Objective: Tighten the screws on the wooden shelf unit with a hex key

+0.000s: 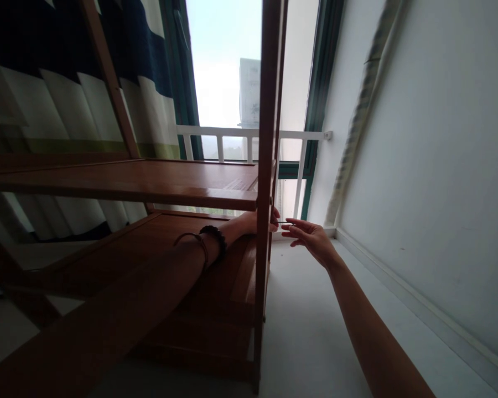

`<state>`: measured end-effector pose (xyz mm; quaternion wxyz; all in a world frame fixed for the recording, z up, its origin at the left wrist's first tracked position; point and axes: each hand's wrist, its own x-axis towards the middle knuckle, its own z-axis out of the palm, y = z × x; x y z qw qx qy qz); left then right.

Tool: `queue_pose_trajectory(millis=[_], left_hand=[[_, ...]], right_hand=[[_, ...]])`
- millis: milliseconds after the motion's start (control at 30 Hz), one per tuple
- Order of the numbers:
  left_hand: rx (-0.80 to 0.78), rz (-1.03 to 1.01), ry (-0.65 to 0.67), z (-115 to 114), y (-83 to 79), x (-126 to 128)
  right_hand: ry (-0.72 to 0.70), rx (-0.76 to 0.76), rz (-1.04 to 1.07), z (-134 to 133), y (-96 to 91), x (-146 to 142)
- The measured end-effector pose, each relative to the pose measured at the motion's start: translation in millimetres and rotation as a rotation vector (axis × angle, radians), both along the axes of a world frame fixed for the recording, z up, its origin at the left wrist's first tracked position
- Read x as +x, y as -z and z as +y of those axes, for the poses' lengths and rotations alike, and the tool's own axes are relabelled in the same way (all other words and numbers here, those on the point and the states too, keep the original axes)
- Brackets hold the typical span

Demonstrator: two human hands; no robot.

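Observation:
A wooden shelf rack (199, 182) stands before me, with an upright post (266, 110) at its right front corner. My left hand (251, 221) reaches in between two of its boards, a dark beaded bracelet and a thin band on the wrist. The front post hides part of this hand; its fingertips show curled just right of the post, and what they grip is hidden. Outside the rack, my right hand (309, 237) pinches a thin dark rod (285, 223) between thumb and fingers. The rod points left, its far end close to my left fingertips.
Behind the rack are a window (224, 66), a white railing (232, 132) and a striped curtain (149, 99). A white wall (435, 166) with a pipe (357, 116) rises on the right. Pale floor (307, 320) lies between rack and wall.

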<state>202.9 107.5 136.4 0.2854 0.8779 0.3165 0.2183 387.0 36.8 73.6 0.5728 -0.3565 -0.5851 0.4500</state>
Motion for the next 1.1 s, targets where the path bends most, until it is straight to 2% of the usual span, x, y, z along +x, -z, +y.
queue_pose_trajectory(millis=[233,467,633,767,900,1100], left_hand=[[0.043,0.005,0.007,-1,-0.4,-1],[0.024,-0.007,-0.007,-5,-0.8,1],[0.072,0.049,-0.119,-15,-4.7,2],[0.096,0.104,-0.173,-14,-5.6,2],[0.092,0.132,-0.172,-9,-2.9,-3],[0.051,0.059,-0.100,-10,-0.6,-10]], right_hand=[[0.072,0.024,0.054,3,2.4,-7],[0.030,0.035,0.019,2,3.5,-6],[-0.006,0.040,0.069,0,6.7,-8],[-0.035,0.015,0.104,-1,9.8,-10],[0.011,0.003,0.104,-1,10.2,-12],[0.115,0.015,0.111,1,9.1,-17]])
